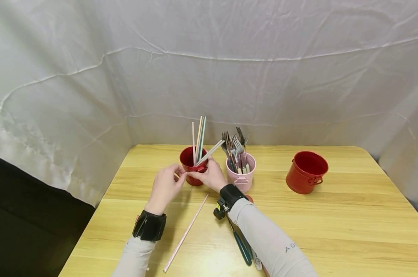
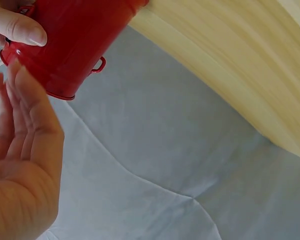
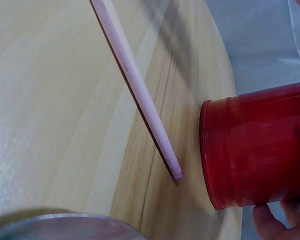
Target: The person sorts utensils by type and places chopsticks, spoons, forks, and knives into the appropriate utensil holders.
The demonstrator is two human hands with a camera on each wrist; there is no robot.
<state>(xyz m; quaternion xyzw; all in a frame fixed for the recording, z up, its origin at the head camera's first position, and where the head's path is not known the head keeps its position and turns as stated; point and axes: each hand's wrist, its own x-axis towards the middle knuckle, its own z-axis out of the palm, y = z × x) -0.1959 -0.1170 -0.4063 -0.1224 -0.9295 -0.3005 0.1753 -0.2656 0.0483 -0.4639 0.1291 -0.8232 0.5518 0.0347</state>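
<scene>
A red bucket [image 1: 194, 181] holds several chopsticks [image 1: 200, 134], most upright and a pale pair leaning right. My right hand [image 1: 210, 175] grips this bucket, its thumb across the front near the rim; in the right wrist view fingertips [image 3: 269, 222] lie against the side. My left hand [image 1: 165, 188] is at the bucket's left front, its fingertips close to the rim. In the left wrist view that hand [image 2: 27, 150] shows nothing held; whether it touches the rim I cannot tell. A pink chopstick [image 1: 186, 232] lies on the table between my forearms.
Right of the chopsticks stands a pink bucket [image 1: 241, 181] with several forks [image 1: 237, 149]. Farther right is another red bucket [image 1: 300, 181]. Partly under my right forearm lie a dark-green-handled utensil [image 1: 243, 248] and other cutlery [image 1: 256, 261]. A grey cloth [image 1: 264, 84] hangs behind the table.
</scene>
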